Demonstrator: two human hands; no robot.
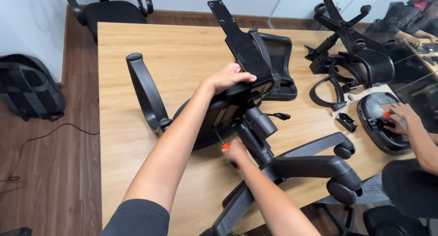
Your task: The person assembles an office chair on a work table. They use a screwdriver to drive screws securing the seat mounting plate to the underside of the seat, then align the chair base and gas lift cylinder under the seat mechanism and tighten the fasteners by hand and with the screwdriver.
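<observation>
- Lying upside down on the wooden table (137,44) is a black office chair (228,112), its seat flat against the tabletop and its wheeled base (315,165) sticking out toward the near edge.
- The left hand (228,77) rests on the underside of the chair, fingers curled over the edge of the flat black bracket (239,39) that slants up and away.
- The right hand (236,150) is closed around a screwdriver (225,145) with a red and blue handle; its thin shaft points up into the mechanism under the seat, just beside the central column (255,126).
- One armrest (145,91) stands up from the table on the left side of the seat.
- The mesh backrest (279,58) lies beyond the bracket, farther across the table.
- To the right, well apart, another wheeled base (351,39) and loose armrest loops (325,90) lie on the table.
- Another person's hands (399,117) at the right edge touch a second seat pan (378,122).
- A dark backpack (29,90) sits on the floor at the left, and a black chair (109,7) stands at the far end of the table.
</observation>
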